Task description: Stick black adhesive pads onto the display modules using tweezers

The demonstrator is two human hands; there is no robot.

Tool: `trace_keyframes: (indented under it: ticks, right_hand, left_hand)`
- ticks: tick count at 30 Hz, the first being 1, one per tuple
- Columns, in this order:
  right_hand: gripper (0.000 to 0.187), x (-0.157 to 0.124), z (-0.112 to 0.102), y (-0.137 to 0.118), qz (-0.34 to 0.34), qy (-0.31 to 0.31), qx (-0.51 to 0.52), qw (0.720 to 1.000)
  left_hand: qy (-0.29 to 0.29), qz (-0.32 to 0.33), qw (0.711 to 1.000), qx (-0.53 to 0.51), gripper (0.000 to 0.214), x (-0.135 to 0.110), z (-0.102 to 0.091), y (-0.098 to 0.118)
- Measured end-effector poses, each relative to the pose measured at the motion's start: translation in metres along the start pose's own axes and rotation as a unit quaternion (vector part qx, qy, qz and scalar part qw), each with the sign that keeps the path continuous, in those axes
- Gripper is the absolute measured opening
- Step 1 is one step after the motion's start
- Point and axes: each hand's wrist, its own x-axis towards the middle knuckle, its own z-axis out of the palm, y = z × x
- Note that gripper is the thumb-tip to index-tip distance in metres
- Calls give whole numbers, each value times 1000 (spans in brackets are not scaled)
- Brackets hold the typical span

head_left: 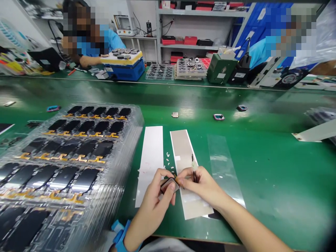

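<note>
Holding dark panel (169, 185) in left hand (151, 210), tweezers (194, 174) in right hand (202, 185)

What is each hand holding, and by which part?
The left hand pinches a small dark module by its edges; the right hand grips tweezers mid-shank.

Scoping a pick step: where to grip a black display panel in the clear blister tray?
Likely its left and right edges, coming straight down: the black display panel lies flat in its pocket of the clear blister tray, open from above. Stay off the near end, where the gold flex cable trails out.
</note>
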Motion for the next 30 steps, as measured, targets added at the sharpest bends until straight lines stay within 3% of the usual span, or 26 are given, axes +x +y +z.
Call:
trace_keyframes:
  ticks: [11, 17, 24, 30]
  right_hand:
    - [34, 2, 2, 2, 9, 10, 2, 1000]
    - [35, 1, 8, 10, -4, 30, -9, 999]
    - [24, -7, 16, 11, -70, 97, -144, 982]
    - [24, -8, 17, 10, -76, 99, -158, 980]
  left_hand:
    - [-6, -11, 999, 50, 23, -4, -2, -4]
    - [-30, -50, 998, -25, 24, -6, -2, -3]
    - [-25, -48, 998, -30, 23, -7, -2, -3]
    - [-30, -56, 997, -43, 26, -5, -1, -2]
